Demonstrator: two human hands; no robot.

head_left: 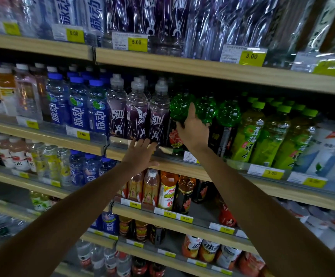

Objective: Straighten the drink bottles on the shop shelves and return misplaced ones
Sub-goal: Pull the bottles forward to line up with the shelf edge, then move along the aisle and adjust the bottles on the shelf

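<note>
Both bare arms reach up to the second shelf (182, 166). The left hand (140, 152) lies flat on its front rail, fingers spread, holding nothing, just below the purple bottles (137, 114). The right hand (192, 130) wraps the neck of a green-topped bottle (179, 108), standing upright just right of the purple ones, green tea bottles (248, 132) beyond.

Wooden shelves (182, 64) carry upright rows of blue bottles (78, 104), purple bottles (137, 110) and green-topped bottles (205, 110).
</note>
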